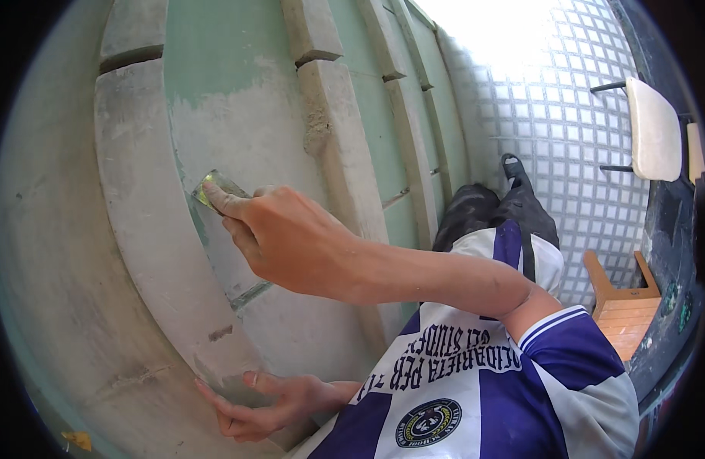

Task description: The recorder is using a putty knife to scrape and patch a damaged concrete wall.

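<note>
My right hand (287,237) reaches across to the wall, its thumb and fingers closed around a small flat scraper (218,190) with a yellow-green sheen. The scraper's edge meets the border between a raised grey strip (149,161) and a recessed panel (237,130). Pale grey filler covers much of this panel, while bare green shows toward its top. Lower down, my left hand (272,405) is open, fingers apart, beside the bottom part of the same strip. Nothing shows in it. Part of the scraper is hidden under my fingers.
More raised strips (341,145) cross the green wall, with gaps and rough patches. Pale square tiles (574,145) cover the floor on the right. A cream-seated chair (653,130) and a wooden stool (624,306) stand there. A yellow scrap (77,440) lies at lower left.
</note>
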Available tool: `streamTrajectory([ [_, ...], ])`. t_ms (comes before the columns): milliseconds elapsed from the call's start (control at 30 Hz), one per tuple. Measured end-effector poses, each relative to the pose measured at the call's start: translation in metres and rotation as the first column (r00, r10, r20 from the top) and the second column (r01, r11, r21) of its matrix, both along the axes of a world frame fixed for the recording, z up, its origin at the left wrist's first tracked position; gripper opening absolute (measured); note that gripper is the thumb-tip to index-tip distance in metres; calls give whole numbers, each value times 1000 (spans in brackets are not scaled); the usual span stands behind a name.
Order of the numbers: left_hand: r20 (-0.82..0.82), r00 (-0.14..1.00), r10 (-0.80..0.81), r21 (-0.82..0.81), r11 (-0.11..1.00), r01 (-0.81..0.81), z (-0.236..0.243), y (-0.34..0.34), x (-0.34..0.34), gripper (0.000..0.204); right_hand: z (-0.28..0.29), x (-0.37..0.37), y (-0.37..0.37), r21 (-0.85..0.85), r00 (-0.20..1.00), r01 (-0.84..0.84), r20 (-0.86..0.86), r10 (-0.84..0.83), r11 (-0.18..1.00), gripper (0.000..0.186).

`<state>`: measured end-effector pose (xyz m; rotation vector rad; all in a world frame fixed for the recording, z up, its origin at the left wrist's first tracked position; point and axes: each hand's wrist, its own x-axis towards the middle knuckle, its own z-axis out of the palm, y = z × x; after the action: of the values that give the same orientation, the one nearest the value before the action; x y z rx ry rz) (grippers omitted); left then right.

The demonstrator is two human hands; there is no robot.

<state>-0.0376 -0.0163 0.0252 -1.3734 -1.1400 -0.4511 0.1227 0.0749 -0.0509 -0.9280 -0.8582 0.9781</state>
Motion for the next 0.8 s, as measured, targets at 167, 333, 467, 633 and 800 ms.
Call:
streamTrajectory([
  [167,-9,1000,-12,-16,1000,12,3,-2,0,60,3,-10,12,23,998,39,-56,-38,999,43],
  [333,-34,999,-9,13,1000,10,3,-4,-10,54,6,-17,9,17,991,15,-131,-12,1000,45],
  [467,-22,999,-40,-12,999,39,4,-5,3,58,12,-8,13,5,989,138,-59,-137,990,41],
  [633,-17,1000,-3,-43,999,3,5,-8,-2,70,14,3,18,-15,995,-16,-96,15,1000,40],
  [800,-5,999,-36,-12,999,36,3,-5,-4,59,9,-7,24,28,992,100,-81,-97,995,35],
])
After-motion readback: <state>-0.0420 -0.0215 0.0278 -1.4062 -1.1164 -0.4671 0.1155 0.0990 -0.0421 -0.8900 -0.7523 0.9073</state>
